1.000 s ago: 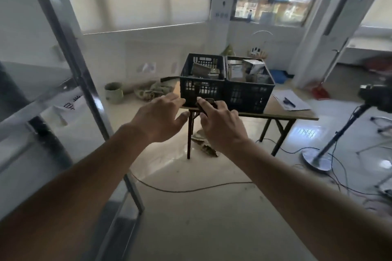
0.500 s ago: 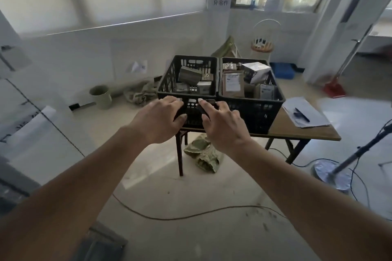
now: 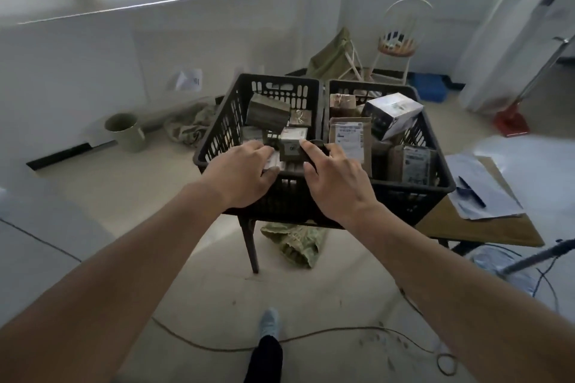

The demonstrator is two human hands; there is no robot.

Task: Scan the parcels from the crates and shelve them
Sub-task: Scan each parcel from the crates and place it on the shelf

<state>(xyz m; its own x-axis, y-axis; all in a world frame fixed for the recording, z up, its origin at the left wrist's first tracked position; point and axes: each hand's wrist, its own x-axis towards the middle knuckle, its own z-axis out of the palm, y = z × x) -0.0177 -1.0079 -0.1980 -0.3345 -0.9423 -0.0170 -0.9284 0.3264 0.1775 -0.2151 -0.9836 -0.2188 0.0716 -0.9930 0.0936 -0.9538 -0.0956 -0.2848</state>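
Hands [image 3: 289, 174] hover apart, fingers loose, over the left crate's [image 3: 217, 140] near rim.

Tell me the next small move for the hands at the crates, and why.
Probably close the left hand on the small labelled parcel in the left crate and lift it. Both hands hover over that crate's near edge, the right hand seems to hold a dark device, and no parcel is gripped yet.

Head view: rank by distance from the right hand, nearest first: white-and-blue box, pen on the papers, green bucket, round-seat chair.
From the right hand:
1. white-and-blue box, in the right crate, just beyond the hand.
2. pen, on the papers at the right.
3. green bucket, on the floor, far left.
4. round-seat chair, against the back wall.
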